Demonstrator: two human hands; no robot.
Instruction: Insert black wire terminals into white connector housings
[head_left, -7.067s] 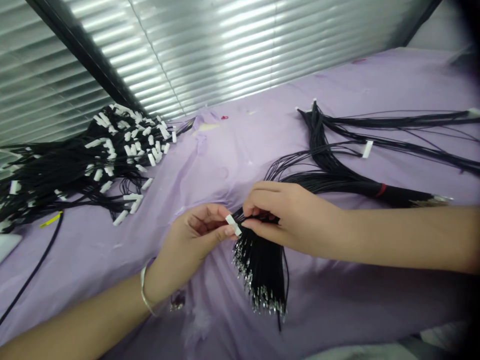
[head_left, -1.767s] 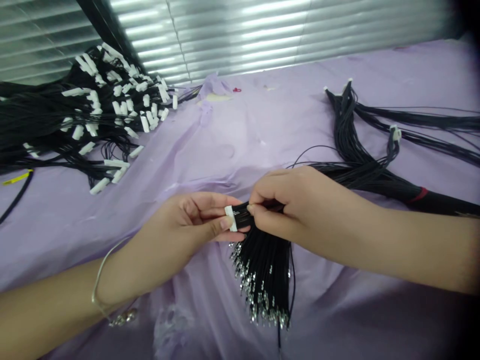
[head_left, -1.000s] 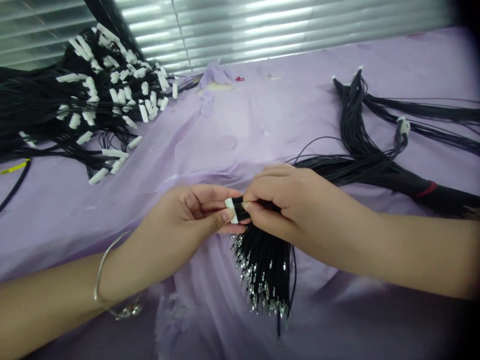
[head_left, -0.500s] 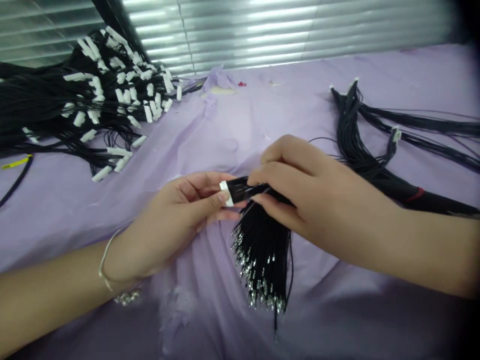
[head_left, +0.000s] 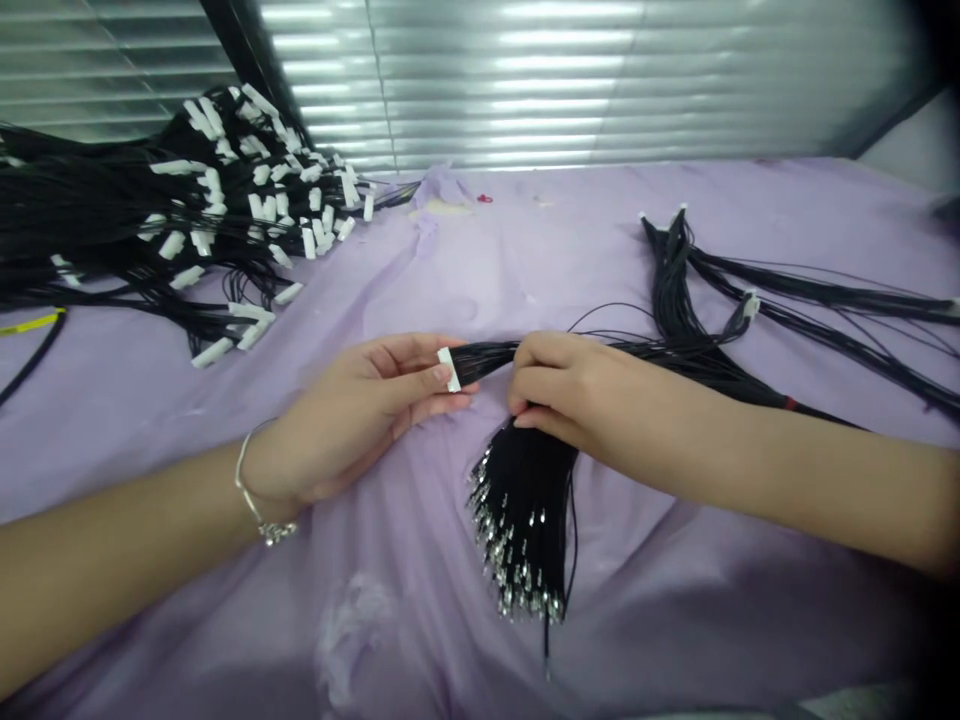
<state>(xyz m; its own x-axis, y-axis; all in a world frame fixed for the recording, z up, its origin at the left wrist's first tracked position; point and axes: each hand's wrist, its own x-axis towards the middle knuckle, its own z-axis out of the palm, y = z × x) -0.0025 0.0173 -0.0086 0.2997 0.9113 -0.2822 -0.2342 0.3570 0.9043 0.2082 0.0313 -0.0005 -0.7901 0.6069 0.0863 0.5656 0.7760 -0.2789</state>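
Note:
My left hand (head_left: 352, 410) pinches a white plastic multi-pin connector (head_left: 448, 369) between thumb and fingers. Short black wires (head_left: 484, 361) run from that connector to my right hand (head_left: 570, 388), which grips them. Below my right hand hangs a dense fan of black wires (head_left: 523, 520), ending in small crimped metal terminals (head_left: 517, 590) that rest on the lilac sheet. A silver bracelet (head_left: 259, 490) circles my left wrist.
A large heap of black wire harnesses with white connectors (head_left: 225, 200) lies at upper left. Another black wire bundle (head_left: 675, 290) with a red tie (head_left: 790, 403) lies at right. A wrinkled lilac sheet (head_left: 390, 290) covers the table, with metal blinds (head_left: 525, 80) behind.
My hands have drawn apart, stretching the wires between them. The connector stays in my left fingers, and my right hand has dropped lower. The view has tilted slightly, shifting the table lower in the frame.

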